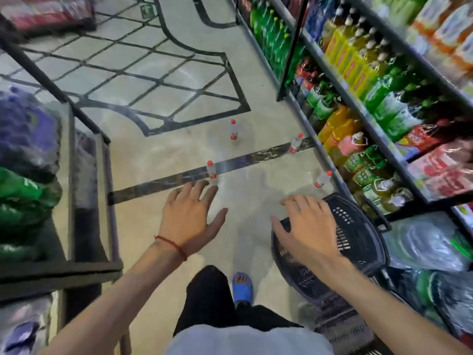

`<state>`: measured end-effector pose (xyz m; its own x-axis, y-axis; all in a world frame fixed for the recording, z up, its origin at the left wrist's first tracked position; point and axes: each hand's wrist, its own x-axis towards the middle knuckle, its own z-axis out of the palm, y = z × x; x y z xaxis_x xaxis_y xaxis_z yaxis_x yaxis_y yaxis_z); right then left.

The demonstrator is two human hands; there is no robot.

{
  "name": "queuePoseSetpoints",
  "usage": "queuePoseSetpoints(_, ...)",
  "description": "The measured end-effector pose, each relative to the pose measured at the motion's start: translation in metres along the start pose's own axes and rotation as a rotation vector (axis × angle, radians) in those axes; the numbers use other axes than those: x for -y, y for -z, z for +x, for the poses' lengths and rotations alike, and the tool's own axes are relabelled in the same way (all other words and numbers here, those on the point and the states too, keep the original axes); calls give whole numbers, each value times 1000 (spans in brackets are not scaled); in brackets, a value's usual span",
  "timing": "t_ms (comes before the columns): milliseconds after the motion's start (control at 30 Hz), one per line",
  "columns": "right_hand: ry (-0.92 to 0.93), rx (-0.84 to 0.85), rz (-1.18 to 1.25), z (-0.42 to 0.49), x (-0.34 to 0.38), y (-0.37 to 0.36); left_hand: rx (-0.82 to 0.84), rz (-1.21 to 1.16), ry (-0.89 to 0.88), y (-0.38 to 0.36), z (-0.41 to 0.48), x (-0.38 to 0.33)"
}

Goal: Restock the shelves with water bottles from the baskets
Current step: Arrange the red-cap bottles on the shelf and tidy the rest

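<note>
Several small clear water bottles with red caps stand on the floor: one (233,130) far ahead, one (296,143) near the shelf foot, one (211,169) just beyond my left fingertips, one (323,179) by the shelf. A dark plastic basket (358,234) sits on the floor at the right, under my right hand; its inside is not visible. My left hand (190,215) hovers open above the floor, fingers spread, holding nothing. My right hand (305,228) is open over the basket's near rim, fingers spread; contact is unclear.
Shelves (358,103) on the right hold green, yellow and red bottles and packs. A metal rack (84,155) with bagged goods stands on the left. Wrapped water packs (422,242) lie at the lower right. My foot in a blue sandal (242,288) is on the patterned floor.
</note>
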<state>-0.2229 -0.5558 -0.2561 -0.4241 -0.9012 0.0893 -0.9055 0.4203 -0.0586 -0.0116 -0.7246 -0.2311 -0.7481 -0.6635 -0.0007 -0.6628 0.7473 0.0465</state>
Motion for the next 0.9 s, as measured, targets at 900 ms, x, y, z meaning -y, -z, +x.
queuePoseSetpoints(900, -299, 166, 222, 358, 42, -291, 218, -171, 89, -273, 347, 200)
